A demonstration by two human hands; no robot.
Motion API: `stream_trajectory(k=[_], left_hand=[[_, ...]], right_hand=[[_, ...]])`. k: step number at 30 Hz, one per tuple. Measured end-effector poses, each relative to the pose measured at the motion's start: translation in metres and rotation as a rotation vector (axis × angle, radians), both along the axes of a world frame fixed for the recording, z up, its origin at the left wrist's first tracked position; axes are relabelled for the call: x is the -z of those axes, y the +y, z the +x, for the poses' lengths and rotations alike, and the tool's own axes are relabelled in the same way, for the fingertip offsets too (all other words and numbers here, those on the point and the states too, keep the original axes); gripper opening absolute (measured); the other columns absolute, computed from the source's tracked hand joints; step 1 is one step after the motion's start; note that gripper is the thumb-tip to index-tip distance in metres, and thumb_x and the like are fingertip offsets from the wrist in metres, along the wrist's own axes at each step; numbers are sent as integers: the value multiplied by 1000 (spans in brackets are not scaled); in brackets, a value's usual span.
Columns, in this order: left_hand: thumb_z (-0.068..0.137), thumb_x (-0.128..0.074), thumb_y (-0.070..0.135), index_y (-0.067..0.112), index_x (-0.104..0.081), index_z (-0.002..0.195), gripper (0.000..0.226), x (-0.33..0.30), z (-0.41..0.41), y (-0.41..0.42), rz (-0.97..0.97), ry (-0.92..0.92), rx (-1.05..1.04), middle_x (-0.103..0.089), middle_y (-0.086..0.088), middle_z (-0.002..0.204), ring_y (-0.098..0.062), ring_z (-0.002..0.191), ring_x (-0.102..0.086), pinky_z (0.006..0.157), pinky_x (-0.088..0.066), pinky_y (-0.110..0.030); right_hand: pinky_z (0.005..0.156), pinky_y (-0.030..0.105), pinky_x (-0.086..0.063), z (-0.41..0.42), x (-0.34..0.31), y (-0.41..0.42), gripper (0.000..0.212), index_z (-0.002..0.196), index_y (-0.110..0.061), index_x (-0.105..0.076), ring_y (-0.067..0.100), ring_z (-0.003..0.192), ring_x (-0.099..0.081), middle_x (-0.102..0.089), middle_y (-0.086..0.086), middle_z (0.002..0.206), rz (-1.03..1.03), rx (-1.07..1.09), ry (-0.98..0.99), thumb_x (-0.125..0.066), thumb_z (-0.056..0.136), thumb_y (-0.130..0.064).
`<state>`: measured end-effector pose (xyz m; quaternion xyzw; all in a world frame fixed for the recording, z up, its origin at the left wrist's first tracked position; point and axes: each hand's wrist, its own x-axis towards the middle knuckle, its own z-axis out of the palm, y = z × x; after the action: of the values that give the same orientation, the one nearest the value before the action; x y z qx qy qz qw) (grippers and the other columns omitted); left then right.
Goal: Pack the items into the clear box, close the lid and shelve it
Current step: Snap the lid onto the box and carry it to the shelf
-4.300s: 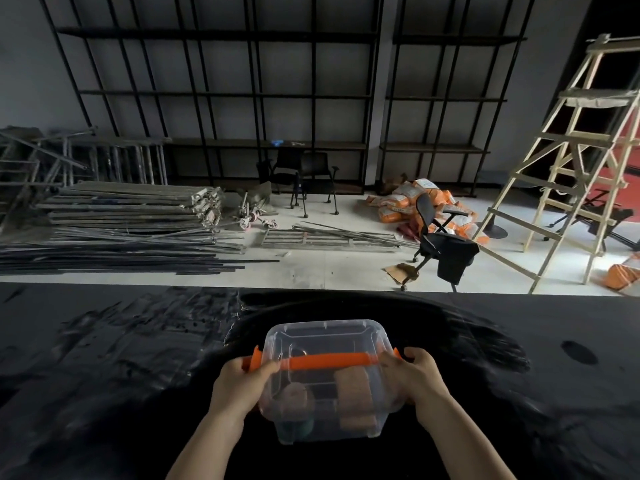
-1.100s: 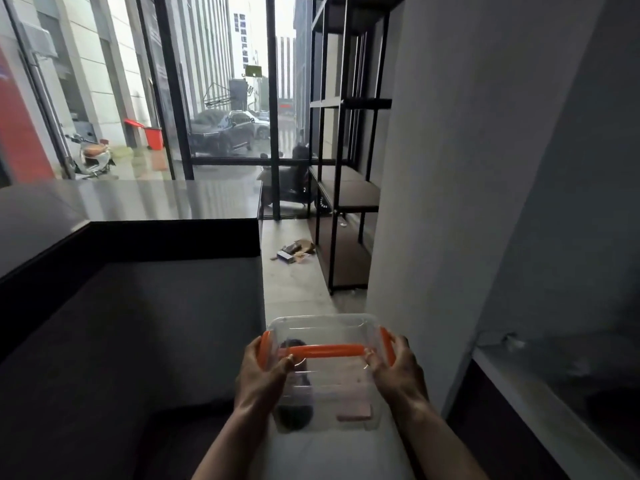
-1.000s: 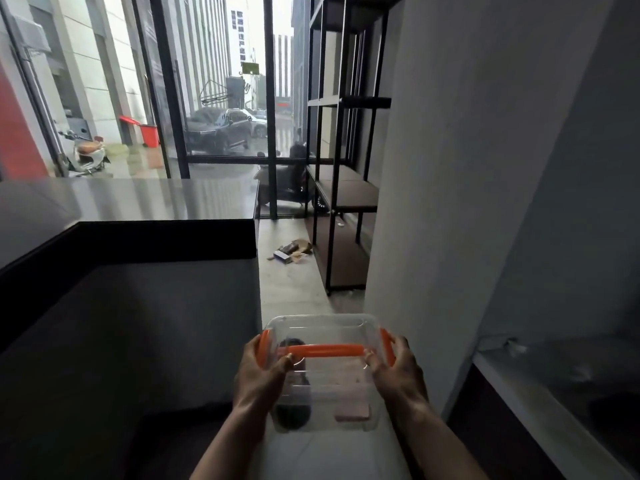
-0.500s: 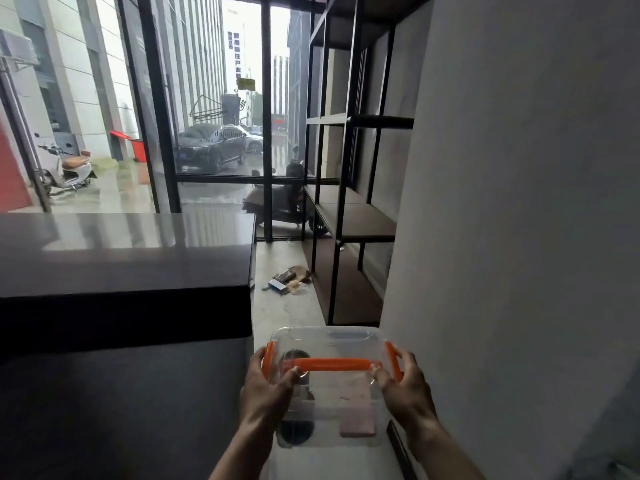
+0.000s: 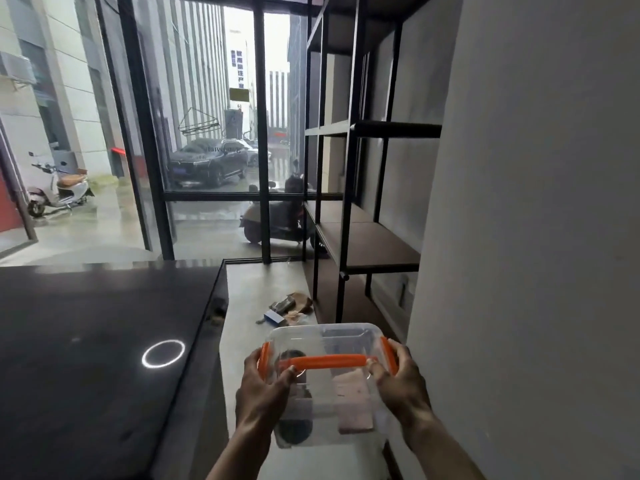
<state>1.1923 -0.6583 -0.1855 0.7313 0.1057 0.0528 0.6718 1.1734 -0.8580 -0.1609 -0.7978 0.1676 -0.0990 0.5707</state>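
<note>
The clear box point(image 5: 327, 344) is held in the air at the lower middle of the head view, lid on, with its orange handle point(image 5: 329, 360) lying across the top. My left hand point(image 5: 261, 396) grips its left side and my right hand point(image 5: 403, 386) grips its right side, each beside an orange latch. Through the plastic I see a dark round item point(image 5: 292, 429) on the left and a pinkish block point(image 5: 353, 400) on the right. A black metal shelf unit point(image 5: 372, 242) with brown boards stands ahead on the right.
A dark counter point(image 5: 97, 341) fills the left, with a glowing ring on it. A narrow grey floor strip runs between counter and shelf, with small litter point(image 5: 287, 308) lying on it. A grey wall point(image 5: 536, 237) stands close on the right. Glass panes ahead show scooters and cars.
I have walked forward along the passage with the box in both hands. The shelf unit and window are nearer and larger. The grip on the box is the same.
</note>
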Motion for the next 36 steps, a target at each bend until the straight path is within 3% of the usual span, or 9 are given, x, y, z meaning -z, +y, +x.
stream_trajectory(k=[4,8,11,15,18,24,27,30,36], left_hand=[[79,-83,32,24,-40,149,83,4,116,-17,9,11,-82,-56,-14,140,-34,121,-57,103,-48,-55],[78,-84,31,23,-41,149,83,-3,228,-22,9,11,-134,-57,-13,139,-33,120,-58,103,-48,-52],[78,-83,31,24,-41,149,83,-5,306,-15,-3,5,-179,-58,-12,140,-33,121,-58,104,-48,-53],[80,-82,30,23,-39,150,82,6,419,-4,4,-9,-207,-56,-13,141,-35,122,-58,104,-48,-54],[81,-82,29,20,-40,150,81,17,499,7,7,-14,-229,-54,-14,144,-35,125,-55,105,-46,-53],[82,-81,32,22,-39,149,80,13,693,52,-6,-1,-262,-55,-16,141,-38,122,-56,104,-47,-55],[77,-82,41,25,-42,146,82,3,787,79,8,12,-258,-57,-13,140,-36,120,-57,103,-48,-54],[68,-82,49,25,-42,146,91,-3,870,96,32,24,-237,-57,-12,139,-36,121,-57,103,-49,-55],[78,-83,37,22,-41,148,83,5,1034,110,50,27,-213,-56,-13,141,-35,121,-57,102,-49,-54]], right_hand=[[91,35,-54,130,4,-21,62,150,-24,-34,18,101,-51,-55,8,137,0,-79,-12,-62,95,-31],[65,18,-46,253,-5,-29,62,151,-23,-34,15,96,-52,-58,7,130,-9,-137,-20,-61,96,-31],[79,30,-56,334,-11,-23,62,150,-24,-36,18,95,-57,-61,6,120,-20,-158,-35,-61,95,-32],[65,20,-51,450,-2,-11,60,150,-22,-34,8,80,-57,-53,-1,108,-1,-214,-41,-60,97,-29],[72,27,-56,531,7,3,58,149,-23,-35,13,88,-55,-55,-1,115,-29,-222,-54,-59,97,-30],[44,6,-43,732,2,53,57,150,-16,-34,-4,72,-48,-54,0,108,-22,-248,-47,-58,98,-23],[64,15,-52,827,-4,77,59,149,-20,-36,8,82,-58,-63,3,116,33,-240,-69,-62,96,-25],[73,30,-59,909,-5,90,57,145,-21,-39,12,83,-61,-56,-10,94,56,-222,-56,-63,95,-27],[90,42,-57,1069,6,104,56,145,-21,-39,19,94,-62,-55,-8,98,78,-204,-46,-62,94,-25]])
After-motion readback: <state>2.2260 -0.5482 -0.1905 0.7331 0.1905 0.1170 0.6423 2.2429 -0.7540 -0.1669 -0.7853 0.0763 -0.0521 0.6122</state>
